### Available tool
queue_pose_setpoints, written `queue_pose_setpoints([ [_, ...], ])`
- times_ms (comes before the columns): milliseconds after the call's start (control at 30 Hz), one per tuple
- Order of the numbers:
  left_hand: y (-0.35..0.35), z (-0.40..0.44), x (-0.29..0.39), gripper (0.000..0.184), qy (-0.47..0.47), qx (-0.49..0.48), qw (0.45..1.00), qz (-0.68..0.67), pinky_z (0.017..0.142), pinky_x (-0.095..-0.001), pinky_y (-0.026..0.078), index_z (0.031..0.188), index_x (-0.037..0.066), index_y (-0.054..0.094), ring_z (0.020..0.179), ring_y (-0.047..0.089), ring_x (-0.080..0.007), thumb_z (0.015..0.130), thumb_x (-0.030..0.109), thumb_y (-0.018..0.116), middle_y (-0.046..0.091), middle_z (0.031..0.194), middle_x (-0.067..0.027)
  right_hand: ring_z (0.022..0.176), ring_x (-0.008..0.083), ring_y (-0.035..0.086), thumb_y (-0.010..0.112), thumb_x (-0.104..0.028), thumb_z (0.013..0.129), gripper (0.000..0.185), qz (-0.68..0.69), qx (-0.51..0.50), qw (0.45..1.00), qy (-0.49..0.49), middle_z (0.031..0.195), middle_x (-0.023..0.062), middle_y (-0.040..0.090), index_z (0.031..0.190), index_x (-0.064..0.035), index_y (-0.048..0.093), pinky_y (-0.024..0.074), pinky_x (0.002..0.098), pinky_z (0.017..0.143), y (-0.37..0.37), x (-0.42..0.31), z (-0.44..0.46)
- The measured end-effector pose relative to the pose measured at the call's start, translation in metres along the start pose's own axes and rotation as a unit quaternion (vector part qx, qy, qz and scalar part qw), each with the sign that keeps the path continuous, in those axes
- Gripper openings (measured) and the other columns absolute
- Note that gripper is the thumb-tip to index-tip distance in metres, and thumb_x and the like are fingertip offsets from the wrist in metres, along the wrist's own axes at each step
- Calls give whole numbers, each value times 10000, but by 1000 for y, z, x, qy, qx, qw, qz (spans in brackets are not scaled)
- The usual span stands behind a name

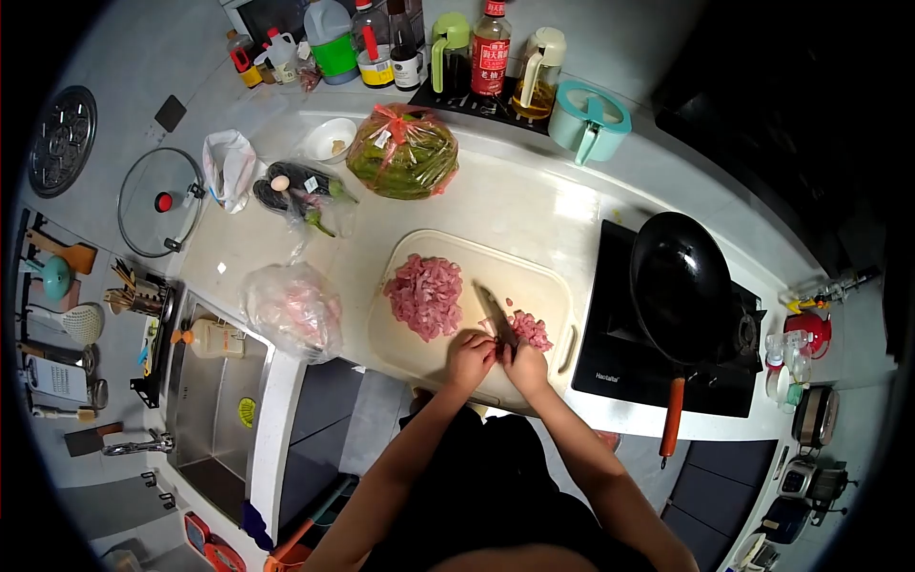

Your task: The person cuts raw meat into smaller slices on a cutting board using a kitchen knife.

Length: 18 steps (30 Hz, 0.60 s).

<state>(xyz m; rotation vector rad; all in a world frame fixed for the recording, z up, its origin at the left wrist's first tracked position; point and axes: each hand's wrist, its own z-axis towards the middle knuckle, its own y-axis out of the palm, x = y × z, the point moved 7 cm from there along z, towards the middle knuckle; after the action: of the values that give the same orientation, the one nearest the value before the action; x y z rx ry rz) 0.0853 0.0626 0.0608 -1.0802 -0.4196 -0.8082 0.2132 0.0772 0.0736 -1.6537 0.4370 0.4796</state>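
My right hand (524,366) is closed around the handle of a kitchen knife (493,307), its blade pointing away from me over the cutting board (400,355). Close beside it, my left hand (471,360) has its fingers curled down on a small piece of raw meat (487,326) by the blade; the fingertips partly hide this piece. A large heap of cut pink meat (424,296) lies on the board's left half. Right of the blade is a smaller pile of chopped meat (531,331), partly behind my right hand.
A black wok (679,286) sits on the stove (610,329) at right, handle toward me. Left are a plastic bag (294,310), the sink (224,396) and eggplants (303,186). Behind the board stand a bag of green vegetables (404,157) and several bottles.
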Motion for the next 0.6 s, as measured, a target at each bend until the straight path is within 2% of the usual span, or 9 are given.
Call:
queue_pose_setpoints([
  [67,-7,2,7,143,8,7,1000,-16,733,-361,483,768,60,651,818,585,-264,638,39,706,629,831,-58,656,419,604,576,-198,796,270,88,84,993,-2,688,263,601,889,55,577,494,462,626,-3,13,0],
  [100,-9,3,10,149,12,12,1000,-24,732,-361,483,771,59,650,815,586,-266,636,34,706,627,829,-58,684,420,603,574,-185,795,293,116,66,991,12,703,267,601,964,55,578,489,455,650,-8,19,-1],
  [200,-1,-11,-8,157,-167,11,972,-163,730,-362,480,763,64,646,816,585,-263,624,17,703,624,825,-53,667,414,602,581,-201,790,301,90,38,995,25,698,262,602,972,38,580,489,460,635,-17,25,-12],
  [233,-5,-9,-3,157,-129,21,983,-132,728,-363,479,756,66,644,818,584,-262,621,16,705,623,825,-51,634,406,606,559,-247,805,269,62,30,998,9,656,252,594,841,19,561,491,481,588,-26,18,-20],
  [300,-15,-6,6,157,-55,41,995,-71,724,-363,475,744,71,639,822,582,-259,615,14,708,623,826,-49,611,394,608,561,-254,804,259,-11,-5,1000,-12,644,236,598,821,4,553,496,473,576,-36,9,-34],
  [367,-17,-1,12,149,-30,41,997,-59,720,-362,474,726,73,631,821,579,-259,614,17,711,622,822,-47,567,364,611,561,-263,805,250,-67,-27,997,-35,619,207,604,787,-15,542,504,456,550,-38,6,-42],
  [467,-15,0,12,150,-2,33,999,-37,713,-361,472,709,75,621,815,577,-262,607,20,715,621,816,-46,561,357,617,553,-253,808,243,-109,-69,991,-39,615,207,605,783,-11,541,505,455,539,-40,4,-46],
  [600,-12,-1,10,147,-2,35,999,-37,711,-360,471,701,73,614,804,574,-265,603,21,710,622,807,-49,570,363,623,548,-250,808,248,-111,-80,990,-37,615,211,606,788,-3,541,509,457,540,-24,4,-40],
])
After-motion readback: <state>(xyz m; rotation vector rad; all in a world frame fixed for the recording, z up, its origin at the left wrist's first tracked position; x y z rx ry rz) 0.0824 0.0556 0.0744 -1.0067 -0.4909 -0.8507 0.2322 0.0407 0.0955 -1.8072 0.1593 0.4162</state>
